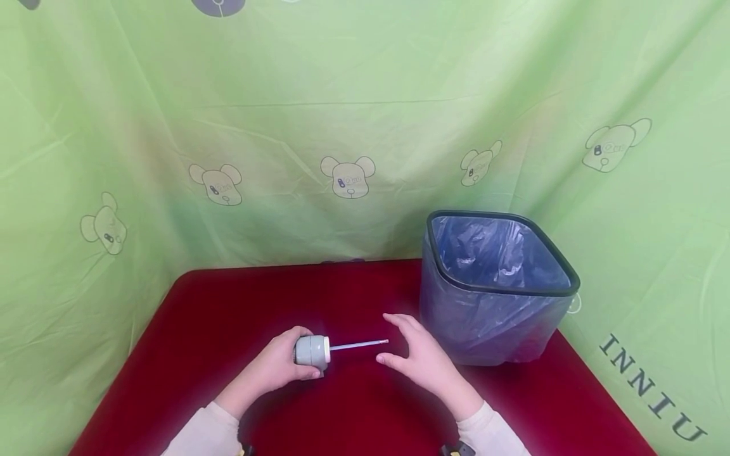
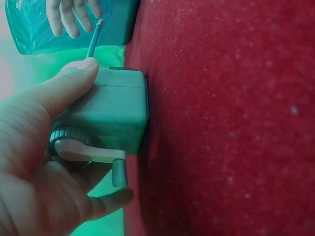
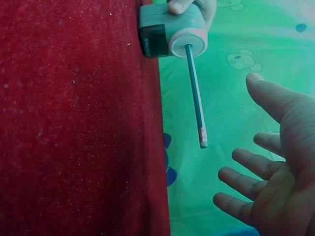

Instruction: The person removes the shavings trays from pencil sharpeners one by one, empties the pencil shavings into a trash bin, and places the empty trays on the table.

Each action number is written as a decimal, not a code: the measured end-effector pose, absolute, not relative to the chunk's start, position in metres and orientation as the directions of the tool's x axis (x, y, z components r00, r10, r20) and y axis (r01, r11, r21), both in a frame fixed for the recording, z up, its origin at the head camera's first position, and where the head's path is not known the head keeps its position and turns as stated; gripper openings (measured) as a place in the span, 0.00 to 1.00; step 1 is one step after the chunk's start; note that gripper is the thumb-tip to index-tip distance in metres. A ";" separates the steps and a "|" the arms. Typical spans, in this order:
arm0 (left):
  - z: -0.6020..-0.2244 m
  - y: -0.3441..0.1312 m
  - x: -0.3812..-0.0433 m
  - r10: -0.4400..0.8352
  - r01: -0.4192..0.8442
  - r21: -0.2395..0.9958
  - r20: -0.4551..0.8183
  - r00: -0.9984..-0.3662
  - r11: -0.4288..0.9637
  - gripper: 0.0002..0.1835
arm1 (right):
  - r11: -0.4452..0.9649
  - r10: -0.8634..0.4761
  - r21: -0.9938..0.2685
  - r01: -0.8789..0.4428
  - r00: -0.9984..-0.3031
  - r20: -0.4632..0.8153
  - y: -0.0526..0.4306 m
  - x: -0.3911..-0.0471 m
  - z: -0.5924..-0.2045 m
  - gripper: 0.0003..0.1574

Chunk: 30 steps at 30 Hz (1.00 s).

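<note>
My left hand (image 1: 283, 361) grips a grey pencil sharpener (image 1: 312, 353), thumb on one side and fingers round the other. In the left wrist view its crank handle (image 2: 93, 151) faces my palm. A pencil (image 1: 358, 345) sticks out of the sharpener's round white front and points right, its eraser end outermost; the inserted end is hidden. My right hand (image 1: 421, 358) is spread just right of the eraser, thumb and fingers apart, with nothing between them. In the right wrist view a gap shows between those fingers and the pencil (image 3: 196, 98).
On the right of the red-covered table (image 1: 353, 411) stands a bin (image 1: 490, 329) lined with a bluish plastic bag, its dark rim (image 1: 513, 291) open upward. A green curtain (image 1: 285, 114) with bear-head prints hangs behind and along both sides.
</note>
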<state>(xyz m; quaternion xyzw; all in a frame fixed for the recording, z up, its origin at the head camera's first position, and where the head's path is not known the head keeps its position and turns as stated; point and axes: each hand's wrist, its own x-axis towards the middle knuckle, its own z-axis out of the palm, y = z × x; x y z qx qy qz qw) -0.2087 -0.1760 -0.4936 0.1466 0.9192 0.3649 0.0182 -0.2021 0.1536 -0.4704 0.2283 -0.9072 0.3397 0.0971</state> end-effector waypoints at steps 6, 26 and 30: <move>-0.495 -0.179 -0.206 0.277 0.255 0.689 0.081 -0.957 0.679 0.40 | 0.666 -0.345 -0.575 -0.474 -0.880 0.326 0.155 -0.203 -0.471 0.48; -0.504 -0.183 -0.205 0.223 0.174 0.788 0.048 -0.974 0.591 0.40 | 0.660 -0.343 -0.591 -0.464 -0.886 0.312 0.156 -0.204 -0.472 0.49; -0.506 -0.184 -0.204 0.208 0.163 0.786 0.045 -0.977 0.596 0.40 | 0.661 -0.341 -0.590 -0.465 -0.885 0.315 0.156 -0.204 -0.472 0.49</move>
